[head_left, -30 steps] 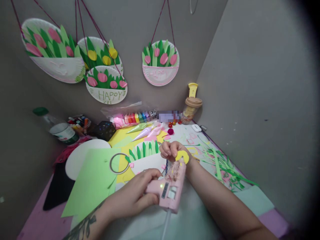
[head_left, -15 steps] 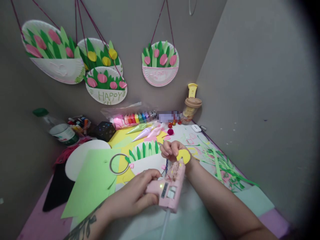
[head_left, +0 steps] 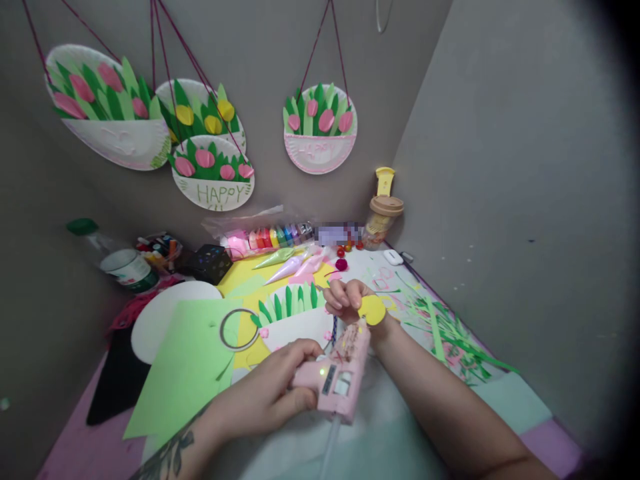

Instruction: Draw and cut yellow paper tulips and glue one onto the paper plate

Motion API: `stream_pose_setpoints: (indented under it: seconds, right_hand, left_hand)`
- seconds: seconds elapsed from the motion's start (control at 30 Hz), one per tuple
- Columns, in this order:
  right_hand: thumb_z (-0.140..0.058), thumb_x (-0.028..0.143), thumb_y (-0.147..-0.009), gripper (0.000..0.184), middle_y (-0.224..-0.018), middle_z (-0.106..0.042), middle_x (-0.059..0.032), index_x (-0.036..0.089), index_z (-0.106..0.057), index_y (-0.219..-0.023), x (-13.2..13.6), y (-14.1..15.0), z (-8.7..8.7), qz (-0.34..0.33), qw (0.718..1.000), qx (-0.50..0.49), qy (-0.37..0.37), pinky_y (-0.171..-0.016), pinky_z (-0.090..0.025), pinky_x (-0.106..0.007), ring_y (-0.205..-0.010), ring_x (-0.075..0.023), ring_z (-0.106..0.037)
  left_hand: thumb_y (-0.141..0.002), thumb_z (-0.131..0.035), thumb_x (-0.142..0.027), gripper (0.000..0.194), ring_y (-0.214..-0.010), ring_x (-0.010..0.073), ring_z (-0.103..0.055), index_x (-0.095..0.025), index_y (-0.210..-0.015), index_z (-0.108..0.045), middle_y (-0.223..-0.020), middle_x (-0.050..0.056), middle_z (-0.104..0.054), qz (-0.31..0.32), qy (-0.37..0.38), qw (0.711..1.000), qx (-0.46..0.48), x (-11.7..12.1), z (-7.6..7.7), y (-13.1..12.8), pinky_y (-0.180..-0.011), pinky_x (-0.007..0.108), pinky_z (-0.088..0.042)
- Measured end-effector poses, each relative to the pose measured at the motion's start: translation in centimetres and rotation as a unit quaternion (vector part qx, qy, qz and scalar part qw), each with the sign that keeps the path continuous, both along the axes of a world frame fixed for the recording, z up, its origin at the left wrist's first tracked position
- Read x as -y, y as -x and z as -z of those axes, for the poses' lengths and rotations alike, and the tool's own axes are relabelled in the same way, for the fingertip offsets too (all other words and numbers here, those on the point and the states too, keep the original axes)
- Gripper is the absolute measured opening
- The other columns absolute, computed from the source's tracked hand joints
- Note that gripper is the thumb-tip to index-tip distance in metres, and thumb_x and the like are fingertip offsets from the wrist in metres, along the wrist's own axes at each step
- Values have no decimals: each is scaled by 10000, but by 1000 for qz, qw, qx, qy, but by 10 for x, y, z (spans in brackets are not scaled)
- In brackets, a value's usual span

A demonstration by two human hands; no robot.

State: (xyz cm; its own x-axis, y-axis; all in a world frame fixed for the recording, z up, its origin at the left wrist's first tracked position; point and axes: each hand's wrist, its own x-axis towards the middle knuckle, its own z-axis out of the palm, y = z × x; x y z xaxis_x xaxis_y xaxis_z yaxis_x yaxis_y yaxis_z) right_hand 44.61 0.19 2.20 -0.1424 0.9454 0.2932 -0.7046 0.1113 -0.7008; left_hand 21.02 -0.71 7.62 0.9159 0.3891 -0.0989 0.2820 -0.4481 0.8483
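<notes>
My left hand (head_left: 293,380) is wrapped round the handle of a pink glue gun (head_left: 345,373), which has a small light lit and a glue stick (head_left: 331,450) out of its back end. In my right hand (head_left: 347,298) a yellow paper piece (head_left: 373,311) is pinched between the fingers. The gun's nozzle is at the lower edge of the yellow piece; whether it touches, I cannot tell. Just behind my hands lies a paper-plate basket (head_left: 300,325) with green paper leaves and small pink flowers, partly hidden by the left hand and the gun.
Left of the basket lie a tape roll (head_left: 240,329), green paper (head_left: 183,367) and a white plate (head_left: 167,313). Paper scraps (head_left: 450,327) cover the right side. A bottle (head_left: 123,263), black box (head_left: 207,262) and lidded cup (head_left: 383,220) stand along the back. Plate baskets (head_left: 320,153) hang on the wall.
The yellow paper piece has shifted slightly right and up against the nozzle, with my right hand moving a little to the right. My left hand and the glue gun stay almost in place.
</notes>
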Motion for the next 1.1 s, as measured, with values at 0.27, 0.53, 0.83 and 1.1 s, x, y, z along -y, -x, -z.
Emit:
stream_pose_setpoints:
  seconds: [0.27, 0.53, 0.83, 1.1]
  right_hand:
    - [-851, 366, -540, 373, -568, -330, 30, 198, -528, -459, 1, 1, -3, -3, 1000, -6, -11, -501, -223, -248, -567, -119, -362]
    - [-846, 357, -570, 376, -591, -333, 30, 194, -519, -481, 0, -1, 0, -3, 1000, -11, -19, -513, -230, -247, -583, -117, -362]
    - [-849, 348, -572, 375, -584, -338, 23, 190, -525, -467, 3, -1, -5, -4, 1000, -17, 18, -519, -221, -249, -588, -118, -382]
    - [-843, 276, -579, 251, -681, -334, 34, 238, -604, -645, -8, -11, 5, 75, 991, -94, 57, -505, -285, -221, -614, -106, -338]
  left_hand:
    - [-876, -473, -341, 369, -820, 170, -498, -231, -1225, -428, -999, 40, -560, 3, 24, 1000, 4, 0, 0, -1, -712, 273, -415]
    - [-860, -494, -321, 423, -806, 169, -501, -252, -1267, -402, -1007, 29, -559, 7, 27, 1000, 2, -1, 1, 0, -699, 273, -409]
    - [-877, -505, -393, 441, -853, 175, -534, -246, -1281, -410, -1039, 42, -588, 9, 3, 1000, -26, 1, -5, -2, -729, 273, -437]
    - [-877, -480, -378, 495, -937, 219, -600, -213, -1333, -385, -1126, 98, -614, -234, -233, 944, -19, -32, -28, 34, -794, 325, -476]
